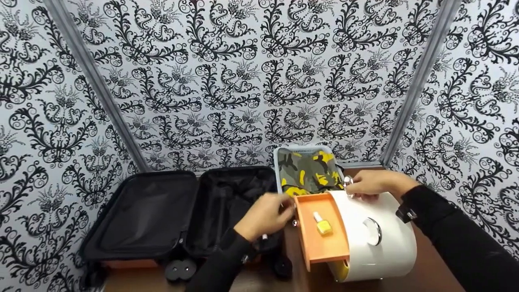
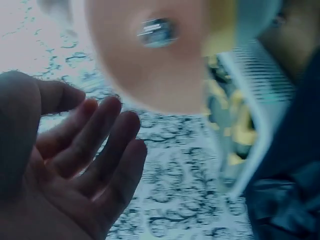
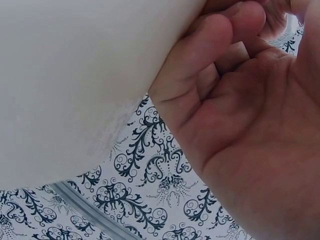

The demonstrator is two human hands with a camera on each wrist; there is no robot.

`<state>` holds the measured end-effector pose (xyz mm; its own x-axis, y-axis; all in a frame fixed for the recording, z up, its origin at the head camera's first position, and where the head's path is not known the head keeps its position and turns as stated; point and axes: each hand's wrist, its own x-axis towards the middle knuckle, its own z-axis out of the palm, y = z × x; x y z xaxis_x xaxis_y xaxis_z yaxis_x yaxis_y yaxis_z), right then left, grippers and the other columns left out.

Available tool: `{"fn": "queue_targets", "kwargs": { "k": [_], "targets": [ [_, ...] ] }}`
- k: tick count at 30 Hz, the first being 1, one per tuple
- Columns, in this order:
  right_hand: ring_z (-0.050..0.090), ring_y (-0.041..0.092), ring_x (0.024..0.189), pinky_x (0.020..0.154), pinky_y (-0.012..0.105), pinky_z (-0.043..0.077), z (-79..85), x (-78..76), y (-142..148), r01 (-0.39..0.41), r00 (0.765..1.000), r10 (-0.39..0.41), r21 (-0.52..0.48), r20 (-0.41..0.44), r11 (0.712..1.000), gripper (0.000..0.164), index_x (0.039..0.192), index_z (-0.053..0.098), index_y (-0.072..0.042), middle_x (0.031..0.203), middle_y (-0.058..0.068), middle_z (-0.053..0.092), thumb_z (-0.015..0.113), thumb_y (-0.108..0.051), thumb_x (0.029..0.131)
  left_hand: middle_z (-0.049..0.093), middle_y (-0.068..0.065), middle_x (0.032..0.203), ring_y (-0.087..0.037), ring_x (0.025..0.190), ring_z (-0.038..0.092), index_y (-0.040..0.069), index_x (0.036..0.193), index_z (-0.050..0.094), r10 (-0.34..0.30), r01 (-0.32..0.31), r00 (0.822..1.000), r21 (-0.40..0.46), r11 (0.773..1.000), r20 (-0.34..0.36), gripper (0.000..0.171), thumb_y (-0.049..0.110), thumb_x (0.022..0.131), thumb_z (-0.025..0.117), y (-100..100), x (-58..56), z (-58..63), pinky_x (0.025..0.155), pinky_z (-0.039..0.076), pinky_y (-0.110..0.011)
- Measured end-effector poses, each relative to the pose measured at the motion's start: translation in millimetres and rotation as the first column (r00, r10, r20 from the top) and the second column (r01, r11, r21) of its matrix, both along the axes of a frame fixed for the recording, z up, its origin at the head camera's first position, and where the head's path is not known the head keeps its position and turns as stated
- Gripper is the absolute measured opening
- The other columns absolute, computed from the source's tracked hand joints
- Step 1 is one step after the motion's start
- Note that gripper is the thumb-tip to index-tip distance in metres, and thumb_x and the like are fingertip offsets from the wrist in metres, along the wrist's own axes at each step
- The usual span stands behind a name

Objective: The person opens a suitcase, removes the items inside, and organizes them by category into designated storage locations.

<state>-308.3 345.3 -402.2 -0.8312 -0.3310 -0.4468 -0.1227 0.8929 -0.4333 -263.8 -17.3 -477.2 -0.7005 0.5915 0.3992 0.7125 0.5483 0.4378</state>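
A white rounded box [image 1: 385,243] has an orange drawer [image 1: 330,247] pulled out of its left side. Inside the drawer lies a small yellow nail polish bottle [image 1: 324,227] with a white cap. My left hand [image 1: 265,215] is at the drawer's front, its fingers loosely bent; in the left wrist view they hold nothing, apart from the drawer's shiny knob [image 2: 157,32]. At the box's far edge, my right hand [image 1: 371,184] has its fingers curled around a chrome handle [image 1: 348,182], with the palm close to the white shell. A second curved chrome handle [image 1: 378,231] is on the box.
An open black suitcase [image 1: 152,215] lies to the left. Behind the box, a pale blue basket [image 1: 277,166] holds camouflage cloth [image 1: 306,172] in grey, black and yellow. Patterned wall panels [image 1: 259,81] enclose the back and sides. Under the box is a brown tabletop [image 1: 429,259].
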Motion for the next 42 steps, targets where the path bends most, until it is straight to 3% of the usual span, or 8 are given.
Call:
{"fn": "queue_targets", "kwargs": {
  "k": [5,9,14,22,28,31,42],
  "targets": [
    [0.051,0.010,0.061,0.062,0.026,0.045,2.0,0.8,-0.4,0.005,1.000,-0.005,0.002,0.005,1.000,0.032,0.091,0.071,-0.016,0.070,-0.006,0.061,0.064,-0.046,0.100,0.076,0.015,0.091,0.005,0.079,0.064,0.024,0.108,0.078,-0.082,0.080,0.994,0.025,0.996,0.068,0.008,0.029,0.105,0.073,-3.8,9.4,-31.0,0.076,0.054,-0.014],
    [0.051,0.010,0.061,0.062,0.025,0.044,3.3,1.6,-2.4,0.009,1.000,-0.009,0.003,0.005,1.000,0.033,0.092,0.071,-0.015,0.070,-0.006,0.060,0.064,-0.046,0.100,0.078,0.014,0.092,0.009,0.079,0.064,0.023,0.108,0.078,-0.084,0.077,0.994,0.104,0.992,0.065,0.009,0.030,0.105,0.076,-2.4,14.5,-40.2,0.075,0.053,-0.010],
    [0.050,0.009,0.061,0.061,0.024,0.043,1.9,2.2,-0.9,0.015,1.000,-0.015,-0.008,0.016,1.000,0.032,0.092,0.071,-0.016,0.070,-0.007,0.060,0.064,-0.046,0.101,0.083,0.010,0.101,0.007,0.087,0.070,0.021,0.113,0.081,-0.077,0.072,0.996,0.133,0.989,0.033,0.016,0.034,0.107,0.074,8.3,16.6,-38.5,0.081,0.056,-0.011],
    [0.051,0.009,0.061,0.061,0.024,0.045,2.7,3.2,-0.8,0.013,1.000,-0.012,-0.027,0.008,1.000,0.032,0.089,0.069,-0.016,0.071,-0.006,0.061,0.064,-0.044,0.101,0.082,0.009,0.129,-0.003,0.116,0.077,0.024,0.131,0.079,-0.077,0.082,0.994,0.058,0.995,-0.077,0.026,0.036,0.109,0.072,47.9,17.7,-29.9,0.103,0.058,-0.019],
    [0.051,0.009,0.060,0.059,0.024,0.044,3.3,5.0,-3.5,0.003,1.000,-0.003,-0.030,0.006,1.000,0.032,0.088,0.069,-0.016,0.070,-0.006,0.060,0.063,-0.044,0.102,0.083,0.010,0.113,0.005,0.095,0.074,0.023,0.122,0.077,-0.084,0.086,0.995,0.035,0.996,-0.058,0.020,0.036,0.109,0.071,78.0,20.0,-30.6,0.087,0.055,-0.008],
    [0.050,0.009,0.060,0.060,0.024,0.044,3.4,5.1,-5.0,0.003,1.000,-0.003,-0.032,0.004,0.999,0.031,0.089,0.070,-0.016,0.069,-0.006,0.059,0.064,-0.044,0.101,0.082,0.010,0.109,0.006,0.093,0.073,0.023,0.119,0.074,-0.099,0.102,0.993,0.036,0.994,-0.066,0.016,0.035,0.110,0.069,88.3,19.2,-33.5,0.084,0.054,-0.006],
    [0.050,0.010,0.061,0.061,0.024,0.044,4.2,5.8,-3.0,0.014,1.000,-0.013,-0.026,0.008,1.000,0.033,0.090,0.070,-0.015,0.071,-0.005,0.060,0.064,-0.045,0.102,0.081,0.012,0.109,0.009,0.094,0.072,0.025,0.118,0.070,-0.115,0.114,0.993,0.079,0.990,0.008,0.015,0.038,0.110,0.068,93.0,16.2,-40.2,0.081,0.053,-0.004]
  ]
}}
